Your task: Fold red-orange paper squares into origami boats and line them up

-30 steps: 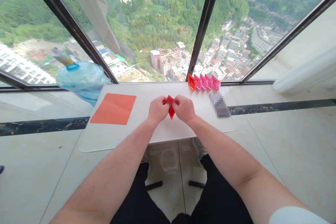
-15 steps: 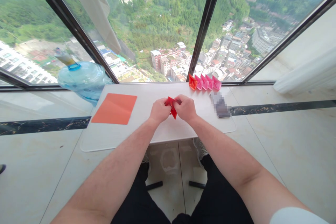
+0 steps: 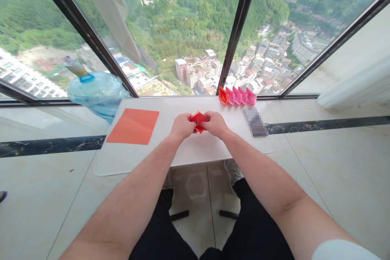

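Between my two hands, over the middle of the white table [image 3: 143, 156], is a folded red paper piece [image 3: 199, 118], partly opened out with pointed ends toward and away from me. My left hand [image 3: 183, 126] pinches its left side, fingers closed. From the right, my right hand [image 3: 215, 124] grips the opposite side, thumb against the paper. Fingers hide some of the folds. A stack of orange-red sheets of paper [image 3: 133, 126] lies flat on the left of the table. At the back right, several folded paper boats [image 3: 237, 96], orange and pink, stand in a row.
A phone [image 3: 258, 124], partly blurred out, lies on the right of the table. Behind the table's left end stands a large blue water jug [image 3: 96, 91]. Tall windows [image 3: 183, 16] rise just beyond the table, with a curtain [image 3: 111, 12] hanging at left.
The red paper has spread wider between my hands and turned from a slanted, narrow shape to a broader, more upright one. My hands have shifted slightly apart. Nothing else has moved.
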The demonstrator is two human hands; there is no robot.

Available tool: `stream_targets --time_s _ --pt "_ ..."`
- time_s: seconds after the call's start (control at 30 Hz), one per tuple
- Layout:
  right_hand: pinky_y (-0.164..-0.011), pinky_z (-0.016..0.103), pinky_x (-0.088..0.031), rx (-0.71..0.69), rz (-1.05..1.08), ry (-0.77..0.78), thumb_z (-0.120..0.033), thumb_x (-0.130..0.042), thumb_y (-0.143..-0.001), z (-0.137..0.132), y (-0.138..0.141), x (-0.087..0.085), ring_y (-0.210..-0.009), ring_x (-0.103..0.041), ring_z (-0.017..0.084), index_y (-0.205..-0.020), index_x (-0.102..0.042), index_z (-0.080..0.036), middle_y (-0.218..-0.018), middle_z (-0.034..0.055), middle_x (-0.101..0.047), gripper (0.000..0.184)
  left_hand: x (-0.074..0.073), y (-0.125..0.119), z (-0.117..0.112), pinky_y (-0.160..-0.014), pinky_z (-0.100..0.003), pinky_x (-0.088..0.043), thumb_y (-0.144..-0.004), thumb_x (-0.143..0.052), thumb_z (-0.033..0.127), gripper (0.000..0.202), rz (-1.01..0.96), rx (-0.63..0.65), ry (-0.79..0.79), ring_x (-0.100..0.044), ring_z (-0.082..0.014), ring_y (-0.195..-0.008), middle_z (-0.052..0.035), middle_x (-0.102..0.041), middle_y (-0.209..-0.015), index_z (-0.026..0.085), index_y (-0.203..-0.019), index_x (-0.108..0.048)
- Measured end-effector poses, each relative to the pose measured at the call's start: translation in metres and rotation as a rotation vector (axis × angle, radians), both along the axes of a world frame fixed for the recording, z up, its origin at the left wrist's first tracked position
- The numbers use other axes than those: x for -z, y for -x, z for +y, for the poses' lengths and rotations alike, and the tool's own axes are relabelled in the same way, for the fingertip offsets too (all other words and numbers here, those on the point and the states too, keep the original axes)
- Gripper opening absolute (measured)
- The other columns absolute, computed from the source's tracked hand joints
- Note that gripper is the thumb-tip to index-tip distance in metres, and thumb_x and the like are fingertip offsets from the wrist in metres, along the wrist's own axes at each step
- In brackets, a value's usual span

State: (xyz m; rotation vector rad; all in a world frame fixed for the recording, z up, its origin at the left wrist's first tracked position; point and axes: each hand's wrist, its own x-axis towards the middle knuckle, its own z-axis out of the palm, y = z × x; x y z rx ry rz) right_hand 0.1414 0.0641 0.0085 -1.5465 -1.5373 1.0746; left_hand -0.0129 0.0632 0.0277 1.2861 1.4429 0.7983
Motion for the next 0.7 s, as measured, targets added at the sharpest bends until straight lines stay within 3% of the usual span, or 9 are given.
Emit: stream_targets --time_s 0.4,0.7 --pt "-0.055 0.023 -0.035 0.047 -0.232 -0.098 -0.023 -0.058 -0.068 -0.006 0.005 -0.009 -0.062 -0.052 0.013 -0.066 -0.053 -0.02 -0.062 -0.0039 -0.06 0.006 0.008 0.001 0.002 -0.057 -0.026 -0.049 -0.058 -0.059 0.012 0.01 0.123 0.009 -0.131 -0.066 -0.0182 -0.061 -0.0005 -0.065 -0.058 0.018 -0.065 -0.06" --pt "-0.057 0.027 -0.03 0.049 -0.463 -0.164 -0.024 -0.056 -0.079 -0.016 0.017 -0.012 -0.064 -0.056 0.017 -0.088 -0.059 -0.022 -0.072 0.0011 -0.065 0.01 0.011 -0.003 0.001 -0.057 -0.026 -0.043 -0.06 -0.055 0.015 0.008 0.244 -0.067 -0.197 -0.062 -0.0178 -0.064 0.0 -0.065 -0.061 0.02 -0.065 -0.06"
